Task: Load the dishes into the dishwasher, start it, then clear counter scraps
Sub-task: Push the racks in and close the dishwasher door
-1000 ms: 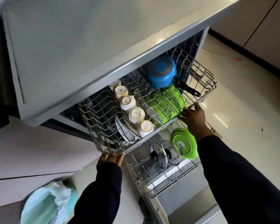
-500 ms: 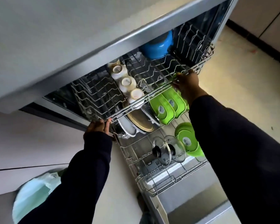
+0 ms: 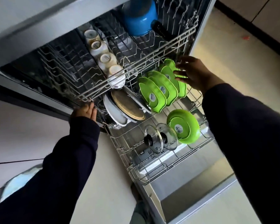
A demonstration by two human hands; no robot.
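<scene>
The dishwasher stands open with its upper rack point(image 3: 136, 66) pushed mostly inside; it holds a row of white cups point(image 3: 103, 57) and a blue pot point(image 3: 139, 20). The lower rack point(image 3: 152, 172) is pulled out over the open door point(image 3: 192, 196) and carries green dishes point(image 3: 158, 89), a green plate point(image 3: 184, 126), white and brown plates point(image 3: 128, 107) and two glass lids point(image 3: 160, 138). My left hand point(image 3: 86, 110) touches the upper rack's front left corner with straight fingers. My right hand point(image 3: 194, 73) hovers with spread fingers just off the rack's front right, holding nothing.
A grey counter top point(image 3: 31, 21) overhangs the dishwasher. A pale blue bag point(image 3: 18, 183) lies at the lower left. Beige cabinet fronts point(image 3: 23, 135) are to the left, light floor point(image 3: 241, 54) and a dark baseboard to the right.
The upper rack has slid further into the dishwasher. My right hand has let go of its front rail and opened; my left hand's fingers have straightened at the rack's corner.
</scene>
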